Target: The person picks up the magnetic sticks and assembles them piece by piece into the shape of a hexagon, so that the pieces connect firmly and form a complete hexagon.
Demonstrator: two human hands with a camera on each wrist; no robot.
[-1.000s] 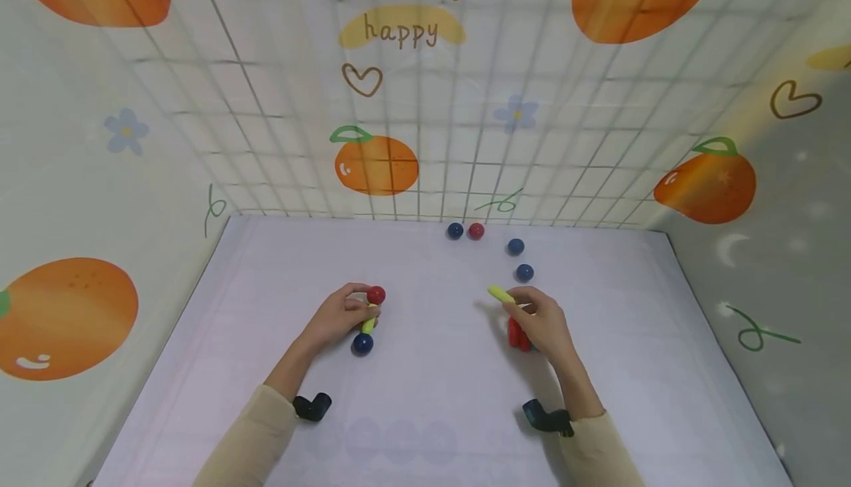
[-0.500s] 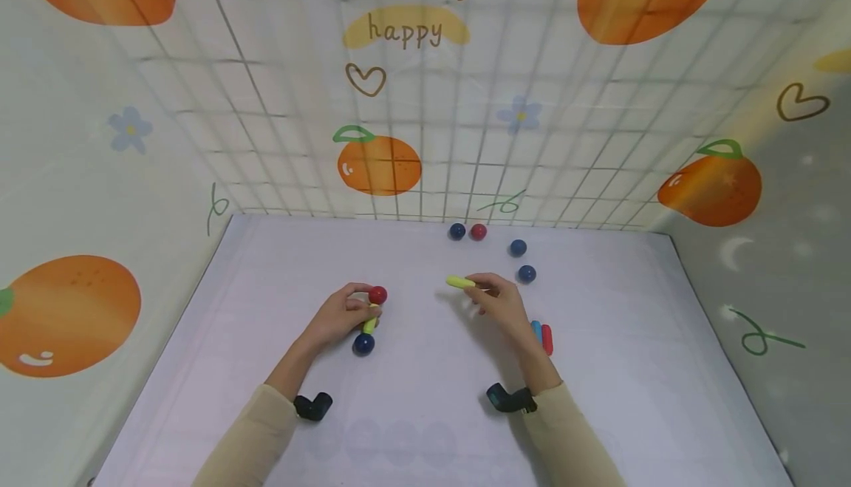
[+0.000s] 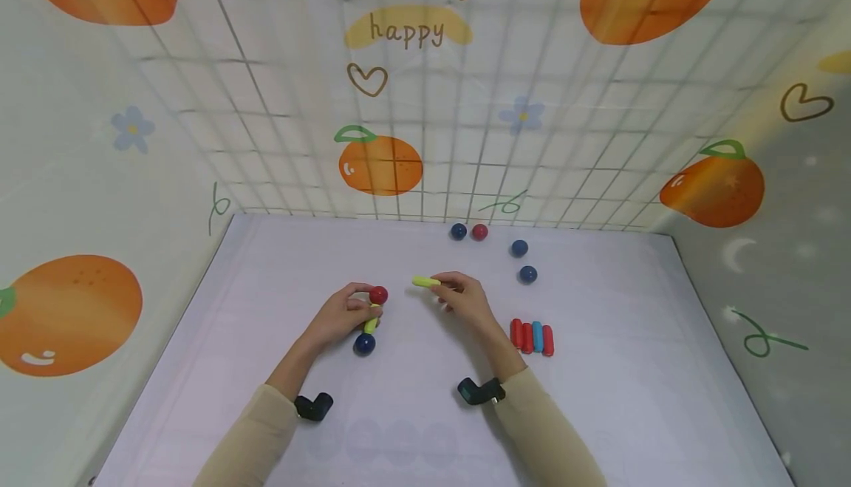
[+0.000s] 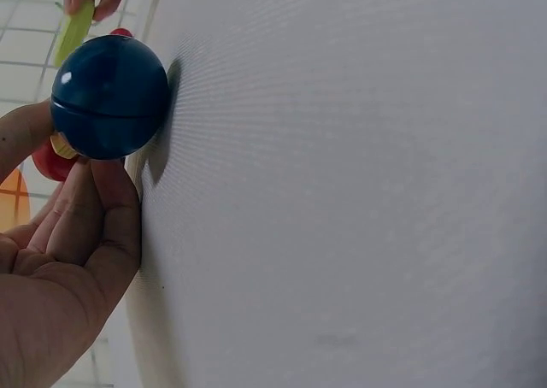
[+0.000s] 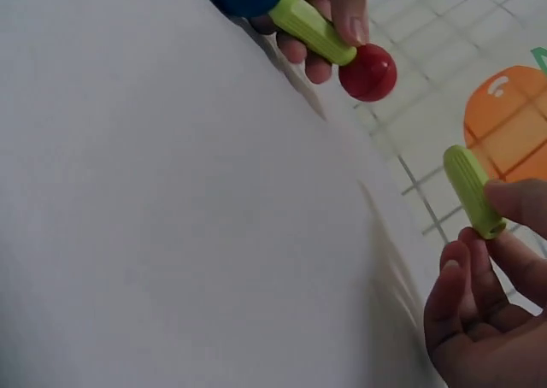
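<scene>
Between its thumb and fingers my left hand (image 3: 337,318) holds a yellow-green ridged rod (image 5: 312,31) that joins two balls. A red ball (image 3: 378,295) sits on the rod's far end, and a dark blue ball (image 3: 363,344) on its near end; in the left wrist view the blue ball (image 4: 109,97) hides much of the rod. My right hand (image 3: 467,301) pinches a second yellow-green rod (image 5: 471,191) by one end. Its free end points left, toward the red ball, with a gap between them.
Three red rods and a blue rod (image 3: 537,337) lie side by side right of my right hand. Toward the back are a red ball (image 3: 479,232) and several blue balls (image 3: 519,248). A printed cloth wall (image 3: 412,103) rises behind the white table (image 3: 279,250).
My right hand has moved left with the yellow-green rod, away from the row of rods, which is now fully visible. My left hand has stayed in place with the joined pieces.
</scene>
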